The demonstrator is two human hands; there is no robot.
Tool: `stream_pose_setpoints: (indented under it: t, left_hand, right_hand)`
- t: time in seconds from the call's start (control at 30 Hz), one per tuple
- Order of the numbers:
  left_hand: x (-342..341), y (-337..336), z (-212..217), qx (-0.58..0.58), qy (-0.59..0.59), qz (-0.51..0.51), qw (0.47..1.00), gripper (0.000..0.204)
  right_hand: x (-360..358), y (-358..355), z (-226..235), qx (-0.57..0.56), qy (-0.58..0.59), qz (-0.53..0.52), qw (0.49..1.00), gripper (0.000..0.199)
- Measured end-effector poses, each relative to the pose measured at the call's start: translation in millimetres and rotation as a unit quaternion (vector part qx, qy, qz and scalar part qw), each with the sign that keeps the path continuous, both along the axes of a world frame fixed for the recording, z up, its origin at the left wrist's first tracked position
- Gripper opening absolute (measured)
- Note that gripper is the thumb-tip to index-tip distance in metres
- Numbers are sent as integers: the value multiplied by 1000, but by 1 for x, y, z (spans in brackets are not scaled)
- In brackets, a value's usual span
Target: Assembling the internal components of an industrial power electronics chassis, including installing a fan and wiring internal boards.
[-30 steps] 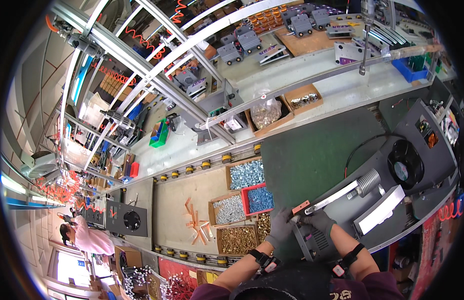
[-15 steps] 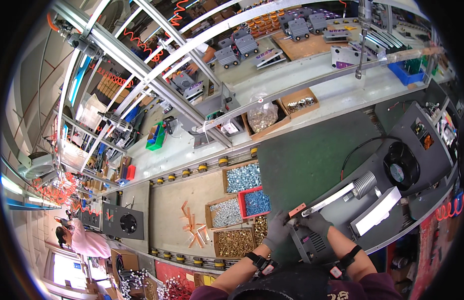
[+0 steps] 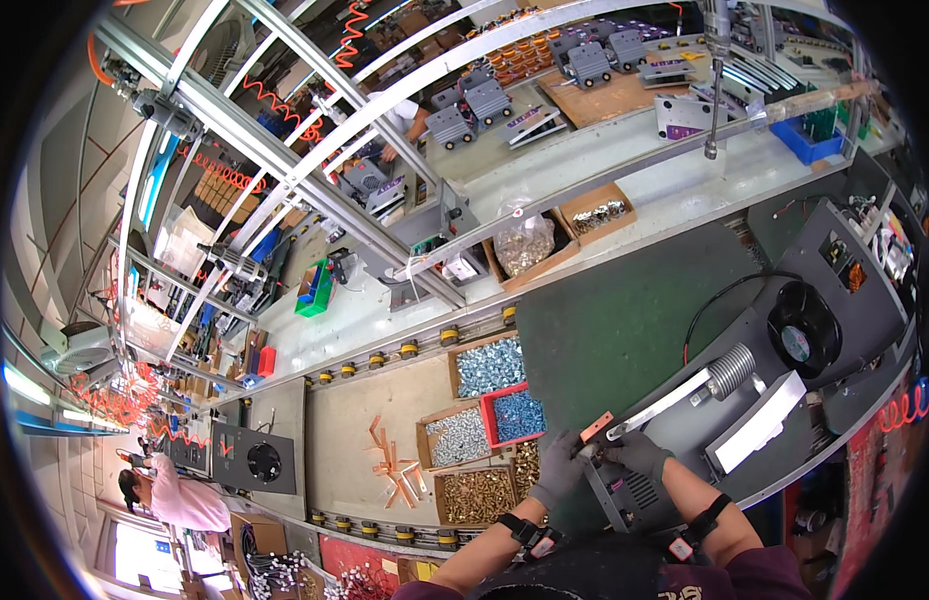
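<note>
My left hand (image 3: 557, 472), in a grey glove, is closed with its fingertips at the near end of a flat copper strip (image 3: 596, 427). My right hand (image 3: 640, 456), gloved too, has its fingers curled beside the same spot, close to the left fingertips. Whatever is pinched between them is too small to make out. Both hands work at the left end of a grey metal chassis (image 3: 674, 482). A vented plate (image 3: 634, 488) lies below my right hand. The chassis carries a ribbed silver coil (image 3: 730, 370), a white panel (image 3: 754, 424) and a black fan (image 3: 803, 330).
Left of my hands stand a red bin of blue fasteners (image 3: 515, 414) and boxes of silver nuts (image 3: 458, 438), bluish bolts (image 3: 490, 366) and brass fasteners (image 3: 474, 496). Loose copper strips (image 3: 392, 465) lie beyond. A hanging driver (image 3: 711, 150) is overhead. A person (image 3: 179, 495) works far left.
My left fingers have closed in slightly toward the right hand and the copper strip's end. The view has shifted a little; the chassis and boxes stay in place.
</note>
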State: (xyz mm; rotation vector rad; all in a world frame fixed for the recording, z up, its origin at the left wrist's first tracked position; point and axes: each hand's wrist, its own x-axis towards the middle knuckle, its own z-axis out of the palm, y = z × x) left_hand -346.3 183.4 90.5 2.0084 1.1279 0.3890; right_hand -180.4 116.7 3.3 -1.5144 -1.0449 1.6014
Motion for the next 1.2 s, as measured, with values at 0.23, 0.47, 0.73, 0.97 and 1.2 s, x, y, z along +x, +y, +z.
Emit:
stream_pose_setpoints:
  t: [0.23, 0.47, 0.73, 0.97, 1.2]
  left_hand:
    - [4, 0, 6, -3, -5, -7, 1000, 30]
    - [2, 0, 1, 14, -27, 4, 1000, 27]
    - [-1, 3, -4, 3, 12, -12, 1000, 26]
    - [-5, 4, -16, 45, 16, -16, 999, 25]
    - [6, 4, 1, -6, 12, -9, 1000, 31]
  right_hand:
    - [-7, 8, 40, -52, -341, 77, 936, 42]
    - [0, 5, 51, 26, -235, 50, 970, 40]
    - [10, 2, 32, 46, -178, 108, 977, 39]
    - [19, 2, 52, 70, -184, 113, 974, 35]
    - [29, 3, 73, 6, -224, 149, 963, 42]
